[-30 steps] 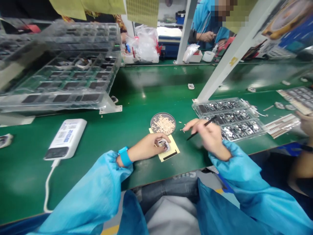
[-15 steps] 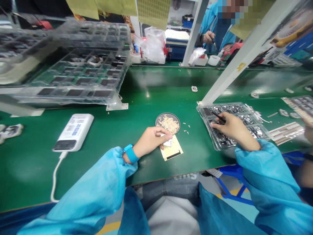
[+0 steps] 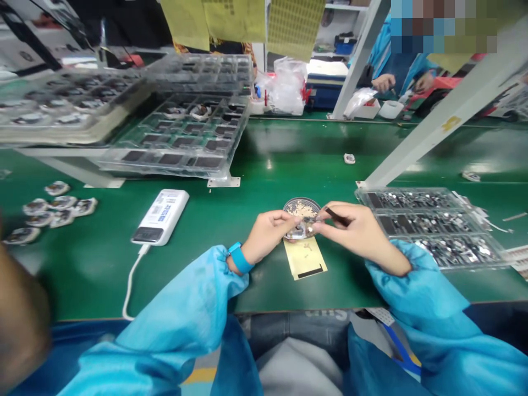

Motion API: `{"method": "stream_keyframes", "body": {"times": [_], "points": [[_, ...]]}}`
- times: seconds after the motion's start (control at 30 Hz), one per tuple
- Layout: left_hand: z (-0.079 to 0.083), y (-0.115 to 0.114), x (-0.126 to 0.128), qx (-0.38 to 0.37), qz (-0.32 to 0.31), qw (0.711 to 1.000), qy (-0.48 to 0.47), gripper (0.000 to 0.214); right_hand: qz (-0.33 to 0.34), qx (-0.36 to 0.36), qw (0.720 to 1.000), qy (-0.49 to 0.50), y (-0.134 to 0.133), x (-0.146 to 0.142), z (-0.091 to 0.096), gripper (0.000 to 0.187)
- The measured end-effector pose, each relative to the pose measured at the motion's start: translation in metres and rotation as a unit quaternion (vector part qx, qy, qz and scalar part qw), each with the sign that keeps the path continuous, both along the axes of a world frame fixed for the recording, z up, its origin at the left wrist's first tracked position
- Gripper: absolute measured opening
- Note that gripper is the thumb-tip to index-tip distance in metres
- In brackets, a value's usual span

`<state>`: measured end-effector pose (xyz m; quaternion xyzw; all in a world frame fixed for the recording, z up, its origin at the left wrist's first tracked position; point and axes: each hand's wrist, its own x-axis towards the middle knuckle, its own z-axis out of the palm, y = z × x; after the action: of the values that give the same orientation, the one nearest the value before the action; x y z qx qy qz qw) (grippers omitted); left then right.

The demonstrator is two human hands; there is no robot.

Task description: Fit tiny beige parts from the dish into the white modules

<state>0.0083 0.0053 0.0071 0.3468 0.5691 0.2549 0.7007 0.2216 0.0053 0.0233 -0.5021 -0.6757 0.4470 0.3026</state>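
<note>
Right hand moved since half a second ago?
Yes. The right hand left the clear parts tray and came left to the round dish, black tool pinched, meeting the left hand and its small part.

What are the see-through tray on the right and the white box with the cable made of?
The tray looks like thin glossy clear plastic: the green bench shows through. The white box seems smooth hard plastic, with rounded edges and a printed label.

Your small round silvery part (image 3: 297,231) is held just above the yellow card (image 3: 307,261), in front of the round dish (image 3: 303,206). Your thin black tweezers (image 3: 336,216) slant leftward, tip at the part's right edge.
</note>
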Motion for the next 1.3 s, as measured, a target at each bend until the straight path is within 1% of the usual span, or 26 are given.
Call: {"method": "stream_keyframes", "body": {"times": [0.13,0.27,0.37,0.5,0.6,0.67,0.83,0.9,1.03,1.17,1.3], "points": [[-0.004,0.002,-0.003,0.020,0.027,0.999,0.010,0.034,0.014,-0.051,0.997,0.052,-0.007,-0.007,-0.016,0.023],[-0.004,0.000,-0.005,0.031,0.014,0.999,-0.016,0.035,0.014,-0.113,0.992,0.050,-0.015,-0.008,-0.028,0.025],[-0.002,-0.002,-0.004,0.044,0.000,0.998,-0.048,0.038,-0.003,-0.141,0.989,0.052,-0.016,-0.009,-0.032,0.025],[0.001,-0.002,-0.002,0.049,0.001,0.993,-0.111,0.046,-0.037,-0.183,0.978,0.096,-0.015,-0.010,-0.034,0.027],[0.001,-0.004,-0.002,0.063,0.000,0.990,-0.126,0.050,-0.061,-0.193,0.974,0.102,-0.014,-0.011,-0.034,0.030],[0.000,-0.006,-0.001,0.081,-0.010,0.991,-0.101,0.050,-0.073,-0.189,0.974,0.098,-0.013,-0.012,-0.034,0.032],[-0.003,-0.013,-0.001,0.148,-0.059,0.987,0.025,0.052,-0.082,-0.200,0.971,0.102,-0.013,-0.013,-0.034,0.038],[-0.004,-0.014,0.000,0.157,-0.067,0.985,0.040,0.051,-0.088,-0.198,0.971,0.105,-0.013,-0.013,-0.035,0.039],[-0.004,-0.013,0.002,0.157,-0.070,0.984,0.037,0.050,-0.093,-0.196,0.971,0.105,-0.014,-0.012,-0.037,0.038],[-0.004,-0.014,0.003,0.177,-0.076,0.977,0.085,0.048,-0.091,-0.217,0.966,0.110,-0.013,-0.013,-0.036,0.040],[-0.002,-0.014,0.003,0.215,-0.089,0.963,0.136,0.043,-0.103,-0.231,0.960,0.119,-0.014,-0.014,-0.038,0.041]]}}
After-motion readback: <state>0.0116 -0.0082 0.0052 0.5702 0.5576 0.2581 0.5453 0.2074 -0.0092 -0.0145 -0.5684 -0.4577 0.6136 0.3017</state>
